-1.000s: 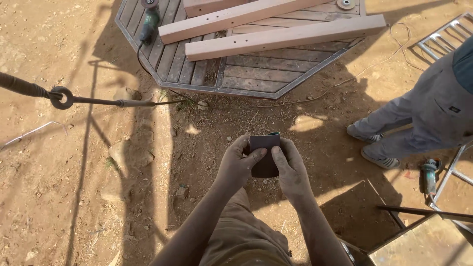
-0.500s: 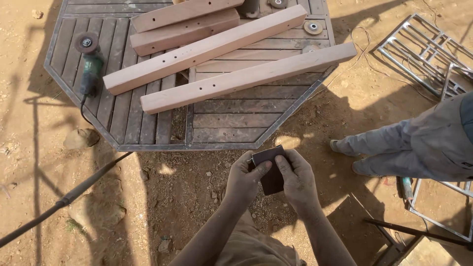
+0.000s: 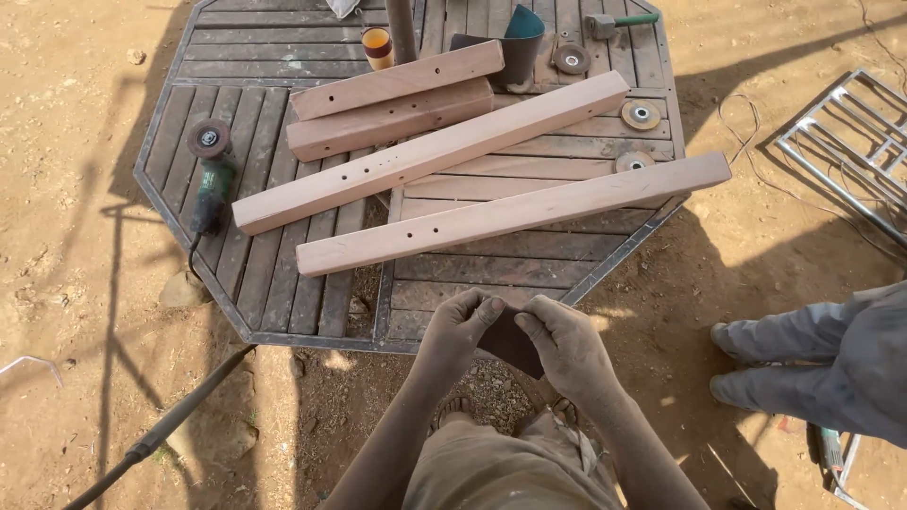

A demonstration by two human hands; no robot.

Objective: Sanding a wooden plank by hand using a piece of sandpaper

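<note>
Outdoor yard of bare reddish dirt in strong sun, with long shadows. A low octagonal table (image 3: pixel 265 274) of weathered dark wooden slats fills the upper middle of the view.

On the table lie four pale wooden beams with drilled holes: two short ones (image 3: pixel 397 80) (image 3: pixel 387 120) side by side near the far edge, and two long ones (image 3: pixel 430 153) (image 3: pixel 515 213) laid diagonally closer in. A green angle grinder (image 3: pixel 210 175) rests on the table's left side. Three loose round discs (image 3: pixel 571 59) (image 3: pixel 641 114) (image 3: pixel 631 161) lie toward the right. A glass of amber drink (image 3: pixel 378 46) and a dark roll of abrasive sheet (image 3: pixel 505 47) stand at the far edge, with a green-handled hammer (image 3: pixel 619 22) beyond.

At the near edge of the table, the left hand (image 3: pixel 458 331) and right hand (image 3: pixel 567 345) together hold a small dark piece of sandpaper (image 3: pixel 510 340), thumbs and fingertips of both hands pinching its edges.

At right, another person's grey-trousered legs (image 3: pixel 822 368) stand beside a metal grid frame (image 3: pixel 850 142).
</note>
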